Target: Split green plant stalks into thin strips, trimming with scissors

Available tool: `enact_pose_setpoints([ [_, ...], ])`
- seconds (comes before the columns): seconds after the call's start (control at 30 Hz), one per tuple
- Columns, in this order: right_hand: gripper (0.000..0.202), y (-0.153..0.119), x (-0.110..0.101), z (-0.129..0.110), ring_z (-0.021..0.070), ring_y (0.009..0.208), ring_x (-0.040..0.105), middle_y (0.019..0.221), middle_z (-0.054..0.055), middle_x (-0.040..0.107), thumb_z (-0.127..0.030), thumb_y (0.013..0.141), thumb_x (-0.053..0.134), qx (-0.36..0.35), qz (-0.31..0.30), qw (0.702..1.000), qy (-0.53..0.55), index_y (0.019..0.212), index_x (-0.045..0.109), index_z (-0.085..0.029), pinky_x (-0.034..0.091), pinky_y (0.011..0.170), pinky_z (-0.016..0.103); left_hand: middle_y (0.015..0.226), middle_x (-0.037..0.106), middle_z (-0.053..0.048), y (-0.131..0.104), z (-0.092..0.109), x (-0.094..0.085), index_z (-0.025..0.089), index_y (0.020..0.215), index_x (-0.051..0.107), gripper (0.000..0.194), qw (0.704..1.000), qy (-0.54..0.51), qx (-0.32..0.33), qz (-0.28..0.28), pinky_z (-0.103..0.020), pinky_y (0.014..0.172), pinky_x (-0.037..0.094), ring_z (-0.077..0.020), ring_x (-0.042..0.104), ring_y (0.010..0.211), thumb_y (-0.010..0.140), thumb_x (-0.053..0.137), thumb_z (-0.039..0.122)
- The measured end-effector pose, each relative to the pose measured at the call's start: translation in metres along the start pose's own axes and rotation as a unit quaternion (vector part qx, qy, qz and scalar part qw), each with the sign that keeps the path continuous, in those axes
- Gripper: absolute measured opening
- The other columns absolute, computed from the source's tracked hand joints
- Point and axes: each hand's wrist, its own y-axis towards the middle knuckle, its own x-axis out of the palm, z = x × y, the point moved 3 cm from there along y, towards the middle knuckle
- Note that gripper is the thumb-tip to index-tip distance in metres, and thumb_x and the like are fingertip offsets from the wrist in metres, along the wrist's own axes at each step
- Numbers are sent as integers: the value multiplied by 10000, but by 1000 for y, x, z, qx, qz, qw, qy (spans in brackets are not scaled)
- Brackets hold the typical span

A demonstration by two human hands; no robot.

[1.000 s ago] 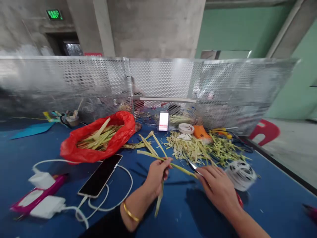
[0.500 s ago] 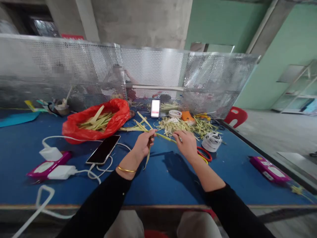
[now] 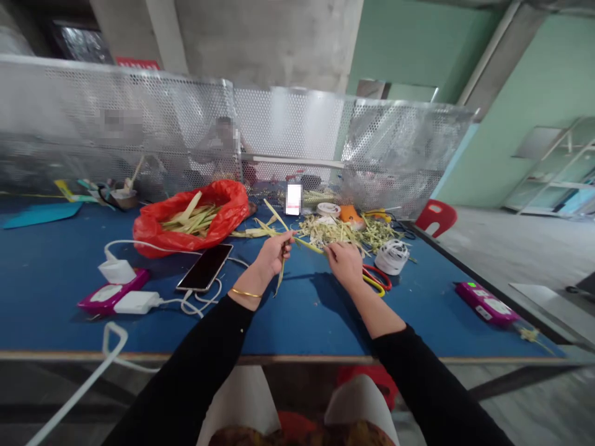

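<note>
Between my two hands, above the blue table (image 3: 297,322), runs a thin yellow-green plant strip (image 3: 309,246). My left hand (image 3: 275,253) pinches its left part, where several strips meet; one long end sticks up and away, another hangs below the fingers. My right hand (image 3: 344,261) is closed on the strip's right end, and its fingertips are partly hidden by the back of the hand. Just beside my right wrist lie scissors with red and yellow handles (image 3: 379,280). Behind the hands is a heap of short plant trimmings (image 3: 334,232).
A red plastic bag (image 3: 153,241) holds dry strips at the left. Nearby lie a phone (image 3: 204,267), white chargers and a purple power strip (image 3: 111,294). A white strip roll (image 3: 392,257) stands at the right, with another purple power strip (image 3: 486,302) beyond. A perforated metal screen (image 3: 288,130) stands behind.
The camera view has shifted, so the table appears slightly higher and its near edge shows more. Both hands keep hold of the strip, with little visible change in their grip.
</note>
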Motion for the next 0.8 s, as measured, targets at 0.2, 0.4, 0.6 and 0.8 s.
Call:
enact_pose_setpoints([
  [0.2, 275, 6, 5, -12, 191, 742, 539, 747, 54, 632, -286, 943, 429, -82, 6, 996, -17, 768, 616, -187, 301, 759, 317, 596, 502, 34, 1, 0, -2, 99, 820, 649, 173, 1000, 10, 15, 11, -145, 354, 196, -14, 362, 406, 716, 700, 228],
  [0.4, 272, -2, 7, 3, 188, 757, 538, 749, 58, 626, -265, 945, 426, -82, 6, 996, -39, 787, 629, -176, 298, 773, 314, 597, 511, 34, 2, -8, 1, 98, 835, 664, 199, 1000, 22, -7, 19, -147, 367, 195, -15, 364, 410, 699, 696, 239],
  [0.6, 273, -4, 8, 9, 184, 739, 532, 724, 56, 621, -253, 936, 440, -84, 25, 994, -61, 758, 634, -177, 293, 778, 307, 556, 526, 28, -2, -16, 4, 91, 748, 657, 229, 998, 44, -8, 40, -166, 371, 183, -27, 373, 406, 625, 746, 262],
  [0.8, 260, -3, 11, 10, 188, 738, 538, 730, 54, 625, -240, 930, 446, -75, 22, 995, -62, 745, 619, -179, 295, 771, 307, 569, 554, 19, -9, -12, 11, 92, 760, 662, 291, 999, 51, 5, 16, -169, 379, 196, -29, 386, 416, 586, 771, 299],
])
